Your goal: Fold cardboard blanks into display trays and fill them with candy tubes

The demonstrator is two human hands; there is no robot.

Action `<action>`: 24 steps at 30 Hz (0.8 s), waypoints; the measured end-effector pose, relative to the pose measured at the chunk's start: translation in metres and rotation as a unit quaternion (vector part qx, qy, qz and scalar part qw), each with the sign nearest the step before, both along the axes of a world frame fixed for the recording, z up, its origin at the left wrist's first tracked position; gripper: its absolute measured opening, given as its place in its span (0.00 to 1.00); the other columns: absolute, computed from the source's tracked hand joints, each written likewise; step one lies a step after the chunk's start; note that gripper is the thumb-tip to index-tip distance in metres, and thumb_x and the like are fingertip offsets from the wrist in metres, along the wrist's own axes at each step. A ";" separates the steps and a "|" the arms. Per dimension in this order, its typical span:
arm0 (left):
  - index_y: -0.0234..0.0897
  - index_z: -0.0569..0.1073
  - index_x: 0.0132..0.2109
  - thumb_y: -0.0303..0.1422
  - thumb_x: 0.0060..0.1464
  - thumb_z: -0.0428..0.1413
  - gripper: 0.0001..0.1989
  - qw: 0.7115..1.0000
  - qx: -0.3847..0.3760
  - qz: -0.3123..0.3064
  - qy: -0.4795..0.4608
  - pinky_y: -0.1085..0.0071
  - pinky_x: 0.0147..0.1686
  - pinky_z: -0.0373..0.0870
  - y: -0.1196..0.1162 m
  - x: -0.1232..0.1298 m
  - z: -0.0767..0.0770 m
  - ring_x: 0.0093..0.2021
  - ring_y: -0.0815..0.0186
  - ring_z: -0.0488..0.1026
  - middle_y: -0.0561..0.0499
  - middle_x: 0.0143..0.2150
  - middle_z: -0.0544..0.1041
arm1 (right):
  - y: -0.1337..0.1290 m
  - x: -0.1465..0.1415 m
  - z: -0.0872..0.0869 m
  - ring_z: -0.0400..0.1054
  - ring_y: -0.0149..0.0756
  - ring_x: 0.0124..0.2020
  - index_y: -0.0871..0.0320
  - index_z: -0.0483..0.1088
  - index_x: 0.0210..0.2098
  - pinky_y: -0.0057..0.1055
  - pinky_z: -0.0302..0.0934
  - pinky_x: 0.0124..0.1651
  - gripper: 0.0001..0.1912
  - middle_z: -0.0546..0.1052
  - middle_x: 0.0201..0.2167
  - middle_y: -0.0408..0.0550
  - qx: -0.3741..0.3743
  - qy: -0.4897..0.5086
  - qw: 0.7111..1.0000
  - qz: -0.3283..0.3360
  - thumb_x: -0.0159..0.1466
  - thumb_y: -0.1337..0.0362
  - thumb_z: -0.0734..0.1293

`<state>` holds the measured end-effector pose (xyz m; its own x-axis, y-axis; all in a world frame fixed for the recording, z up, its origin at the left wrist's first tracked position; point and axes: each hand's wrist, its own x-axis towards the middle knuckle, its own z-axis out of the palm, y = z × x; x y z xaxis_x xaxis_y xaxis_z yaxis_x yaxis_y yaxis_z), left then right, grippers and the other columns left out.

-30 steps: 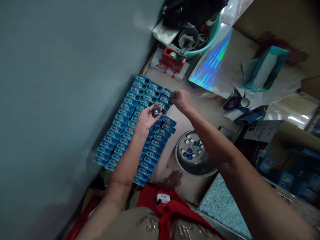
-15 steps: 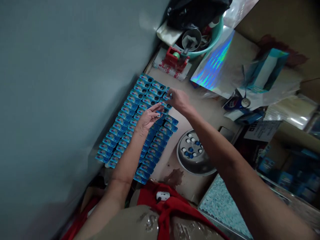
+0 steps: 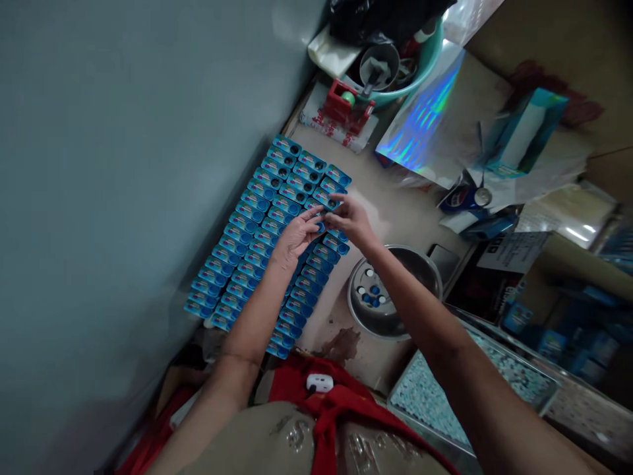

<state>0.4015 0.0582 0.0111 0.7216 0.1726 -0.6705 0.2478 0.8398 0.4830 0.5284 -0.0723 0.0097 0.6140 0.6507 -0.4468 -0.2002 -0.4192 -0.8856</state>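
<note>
Many small blue printed packs, each with a round spot at one end, lie in slanted rows along the wall. Some top-row spots look dark; others are blue. Over the rows, my left hand has its fingers closed on a small blue disc. My right hand meets its fingertips there, thumb and finger pinched together; whatever is between them is too small to make out. To the right, a steel bowl contains several blue and white round pieces, partly behind my right forearm.
At the back are a red tape dispenser and a turquoise basin with odds and ends. Shiny holographic film and an open teal box lie right. A tray of teal bits stands near front, below a carton.
My right hand has come down from the upper packs to my left fingertips. The left hand has stayed nearly in place. The view has shifted slightly.
</note>
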 end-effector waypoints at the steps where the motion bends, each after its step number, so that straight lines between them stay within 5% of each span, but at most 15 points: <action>1: 0.34 0.80 0.55 0.14 0.47 0.60 0.27 1.000 0.001 0.007 0.000 0.69 0.55 0.79 0.001 0.001 0.002 0.49 0.64 0.84 0.45 0.50 0.86 | 0.001 0.007 0.000 0.72 0.33 0.29 0.54 0.77 0.48 0.31 0.71 0.38 0.19 0.75 0.27 0.38 0.003 0.028 0.999 -0.034 0.58 0.59 0.77; 7: 0.33 0.81 0.47 0.21 0.56 0.62 0.12 0.995 0.053 0.058 0.060 0.74 0.42 0.80 0.009 -0.001 0.013 0.38 0.68 0.83 0.47 0.40 0.86 | 0.004 0.035 0.009 0.73 0.31 0.27 0.55 0.73 0.35 0.30 0.73 0.37 0.21 0.77 0.25 0.40 0.010 0.141 0.989 -0.047 0.49 0.58 0.83; 14: 0.33 0.82 0.40 0.22 0.58 0.63 0.05 0.993 0.095 0.001 0.067 0.80 0.30 0.71 -0.016 0.013 0.016 0.27 0.74 0.74 0.54 0.27 0.79 | 0.005 -0.008 0.020 0.70 0.31 0.22 0.54 0.73 0.35 0.29 0.68 0.28 0.27 0.75 0.23 0.39 0.026 0.132 0.989 -0.066 0.46 0.47 0.84; 19: 0.33 0.78 0.37 0.23 0.56 0.67 0.06 0.996 0.044 0.028 0.079 0.81 0.28 0.69 -0.015 0.010 0.012 0.25 0.76 0.72 0.55 0.28 0.77 | -0.002 -0.020 0.024 0.77 0.40 0.32 0.54 0.78 0.40 0.36 0.73 0.39 0.23 0.80 0.29 0.45 0.035 0.148 0.988 -0.023 0.48 0.51 0.81; 24: 0.31 0.78 0.36 0.20 0.55 0.66 0.05 0.998 -0.012 -0.008 0.069 0.80 0.27 0.68 -0.009 0.005 0.009 0.25 0.76 0.71 0.54 0.29 0.78 | -0.011 -0.018 0.024 0.72 0.37 0.32 0.53 0.79 0.32 0.37 0.70 0.40 0.08 0.79 0.32 0.46 -0.057 -0.108 0.993 0.002 0.53 0.58 0.76</action>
<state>0.4060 0.0491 0.0200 0.6248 0.1452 -0.7672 0.3240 0.8458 0.4239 0.5103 -0.0836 0.0341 0.7008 0.6063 -0.3759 -0.0094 -0.5189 -0.8548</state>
